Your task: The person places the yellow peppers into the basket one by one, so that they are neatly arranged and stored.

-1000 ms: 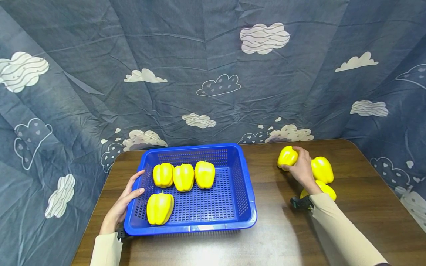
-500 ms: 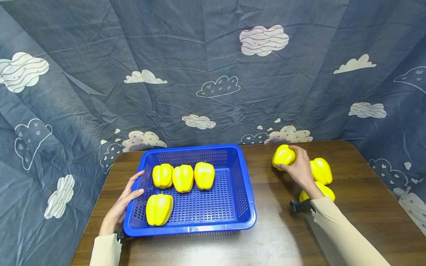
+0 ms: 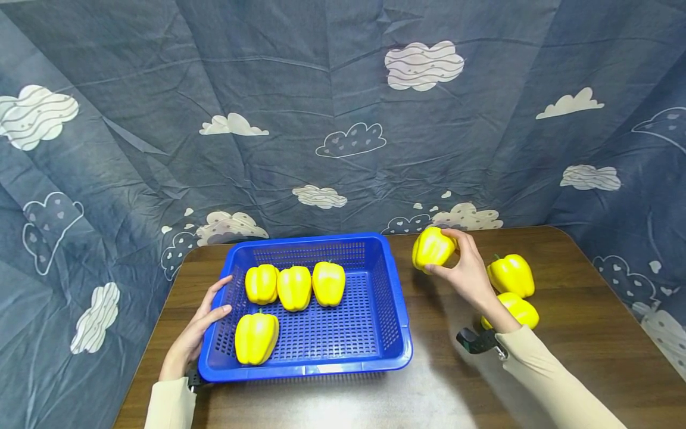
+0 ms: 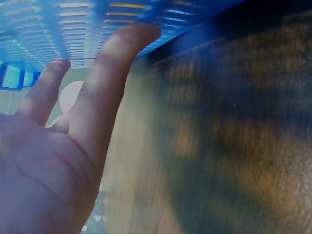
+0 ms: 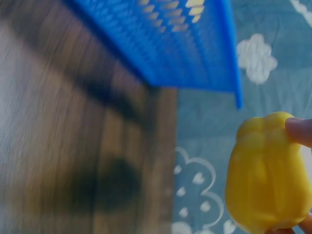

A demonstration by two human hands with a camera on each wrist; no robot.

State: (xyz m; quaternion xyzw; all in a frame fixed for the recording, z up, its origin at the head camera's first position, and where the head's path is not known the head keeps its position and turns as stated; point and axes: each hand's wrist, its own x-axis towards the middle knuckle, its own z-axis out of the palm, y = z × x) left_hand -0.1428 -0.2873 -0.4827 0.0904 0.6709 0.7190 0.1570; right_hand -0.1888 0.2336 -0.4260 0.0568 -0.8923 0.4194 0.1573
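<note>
My right hand [image 3: 463, 271] grips a yellow bell pepper [image 3: 433, 247] between thumb and fingers, raised over the table just right of the basket. In the right wrist view the same pepper [image 5: 268, 175] hangs lower right with fingertips on its ends. My left hand [image 3: 195, 325] holds the left side of the blue plastic basket [image 3: 356, 363], its thumb and a finger over the rim. In the left wrist view, fingers [image 4: 105, 83] lie against the slotted outer wall. Inside the basket are several yellow peppers: three in a back row and one pepper [image 3: 257, 338] at front left.
Two more yellow peppers lie on the table's right side, a rear pepper [image 3: 511, 275] and a nearer pepper [image 3: 517, 311] partly behind my right wrist. A cloud-patterned curtain [image 3: 300, 149] stands along the back edge of the wooden table [image 3: 584, 333].
My right hand has carried its pepper leftward towards the basket and lifted it, uncovering the stem of the rear pepper on the table. My left hand and the basket have stayed in place.
</note>
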